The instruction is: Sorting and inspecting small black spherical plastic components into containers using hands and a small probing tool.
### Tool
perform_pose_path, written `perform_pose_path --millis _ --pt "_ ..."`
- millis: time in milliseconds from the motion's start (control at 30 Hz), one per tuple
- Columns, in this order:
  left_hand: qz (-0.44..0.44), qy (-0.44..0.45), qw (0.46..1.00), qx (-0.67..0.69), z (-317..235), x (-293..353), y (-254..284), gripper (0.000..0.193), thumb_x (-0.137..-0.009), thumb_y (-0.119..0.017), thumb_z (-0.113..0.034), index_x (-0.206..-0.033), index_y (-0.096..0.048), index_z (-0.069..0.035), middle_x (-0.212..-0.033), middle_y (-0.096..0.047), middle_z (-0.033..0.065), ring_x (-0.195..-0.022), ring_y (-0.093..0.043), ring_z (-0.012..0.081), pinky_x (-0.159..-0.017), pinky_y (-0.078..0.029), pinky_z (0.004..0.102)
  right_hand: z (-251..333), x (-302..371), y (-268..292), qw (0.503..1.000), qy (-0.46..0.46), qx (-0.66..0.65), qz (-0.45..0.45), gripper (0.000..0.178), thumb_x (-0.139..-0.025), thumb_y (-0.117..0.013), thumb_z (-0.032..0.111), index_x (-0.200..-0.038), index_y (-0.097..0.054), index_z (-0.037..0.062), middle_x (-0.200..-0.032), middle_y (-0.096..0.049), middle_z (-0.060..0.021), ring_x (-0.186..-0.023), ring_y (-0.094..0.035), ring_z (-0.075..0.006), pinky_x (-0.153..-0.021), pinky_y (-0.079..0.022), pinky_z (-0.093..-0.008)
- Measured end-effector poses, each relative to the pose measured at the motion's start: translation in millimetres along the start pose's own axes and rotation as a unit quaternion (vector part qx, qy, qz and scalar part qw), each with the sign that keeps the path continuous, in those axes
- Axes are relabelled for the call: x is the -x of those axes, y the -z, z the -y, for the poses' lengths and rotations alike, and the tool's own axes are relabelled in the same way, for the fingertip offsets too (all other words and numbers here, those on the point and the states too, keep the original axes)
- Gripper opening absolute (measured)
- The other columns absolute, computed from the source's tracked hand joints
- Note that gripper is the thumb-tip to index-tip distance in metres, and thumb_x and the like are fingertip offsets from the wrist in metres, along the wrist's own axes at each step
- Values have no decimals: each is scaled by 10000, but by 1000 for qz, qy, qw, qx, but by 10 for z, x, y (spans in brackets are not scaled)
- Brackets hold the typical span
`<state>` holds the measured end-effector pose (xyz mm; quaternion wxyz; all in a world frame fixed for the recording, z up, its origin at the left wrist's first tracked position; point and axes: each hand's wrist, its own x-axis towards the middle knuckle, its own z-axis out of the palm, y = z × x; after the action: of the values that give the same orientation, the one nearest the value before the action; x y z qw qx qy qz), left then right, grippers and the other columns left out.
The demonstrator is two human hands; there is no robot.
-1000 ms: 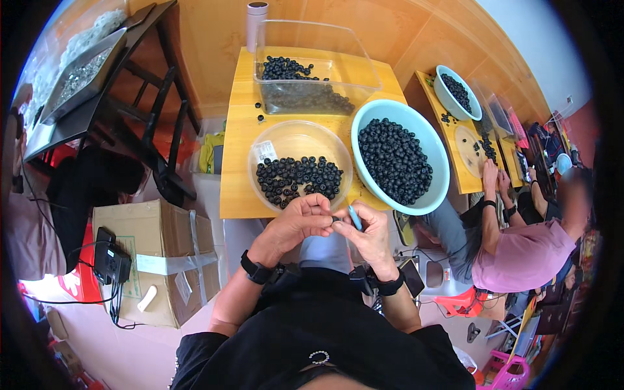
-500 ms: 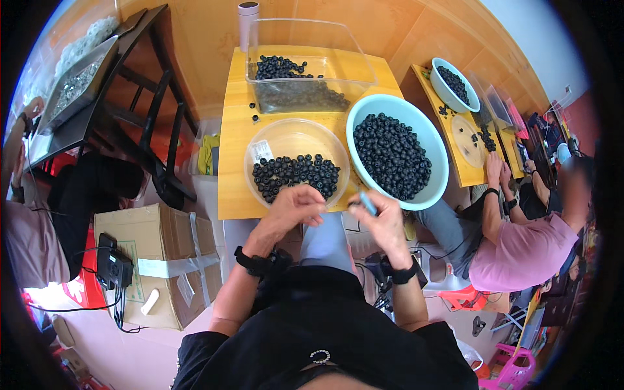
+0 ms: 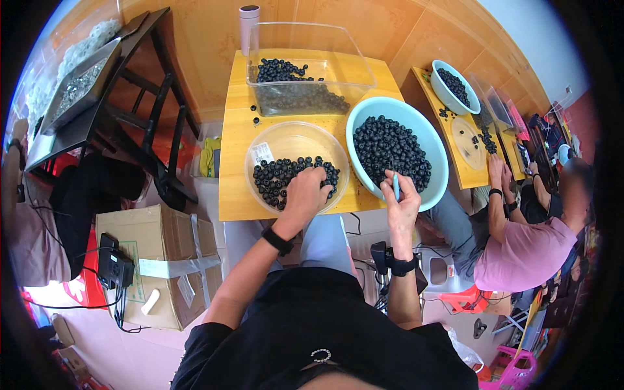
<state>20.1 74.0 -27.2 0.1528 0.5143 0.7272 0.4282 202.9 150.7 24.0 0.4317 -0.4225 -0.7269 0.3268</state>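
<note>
- Fingers of the left hand (image 3: 307,195) are bending down onto the black beads (image 3: 276,174) in the round clear tray (image 3: 302,140); whether they are pinching one cannot be told, since the back of the hand is hiding the tips.
- Fingers of the right hand (image 3: 404,205) are closing around a slim light-blue tool (image 3: 396,185), which is standing nearly upright in their grip, above the near edge of the light-blue basin (image 3: 440,175); whether they are also holding anything smaller cannot be made out.
- Black beads are covering the near half of the round clear tray, while a white label (image 3: 262,153) is showing at its far left.
- More beads are heaping up in the light-blue basin, which is sitting just to the right of the round clear tray.
- Behind both, a rectangular clear bin (image 3: 312,84) is holding beads too, and two loose beads (image 3: 255,114) are lying near its left side on the yellow table (image 3: 233,162).
- A pink bottle (image 3: 249,31) is standing near the far left corner.
- Black bands are circling both wrists.
- To the right, a co-worker in a pink shirt (image 3: 520,257) is sitting with both hands at another table (image 3: 460,172).
</note>
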Motion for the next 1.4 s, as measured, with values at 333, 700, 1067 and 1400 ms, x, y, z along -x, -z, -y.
perform_pose_path --millis 333,700,1067,1400 --pt "9 -63 991 -115 60 -35 -166 170 -647 -660 -25 -810 -612 -18 -831 -581 136 -790 -592 341 -688 -495 422 56 97 11 998 15 65 -2 170 -774 -641 -6 -943 -660 -19 -760 -567 -71 -668 -532 -142 -607 -413 -265" --pt "170 190 730 634 85 122 394 226 -775 -636 36 -996 -617 -8 -917 -639 47 -772 -635 119 -723 -524 238 225 212 -66 993 37 -6 114 210 -819 -605 81 -999 -638 -21 -708 -502 -49 -619 -464 -106 -550 -361 -251" --pt "175 163 614 752 68 299 404 241 -839 -609 -9 -1079 -595 -8 -953 -638 57 -811 -637 128 -742 -543 247 632 360 -245 969 112 33 219 209 -812 -641 115 -994 -649 13 -729 -616 -123 -538 -558 -215 -504 -427 -302" --pt "189 158 601 761 38 335 397 158 -846 -609 -22 -1000 -573 -28 -900 -632 60 -777 -637 117 -707 -556 225 634 358 -224 966 141 49 211 199 -799 -653 115 -981 -657 33 -700 -607 -116 -517 -551 -232 -490 -422 -323"
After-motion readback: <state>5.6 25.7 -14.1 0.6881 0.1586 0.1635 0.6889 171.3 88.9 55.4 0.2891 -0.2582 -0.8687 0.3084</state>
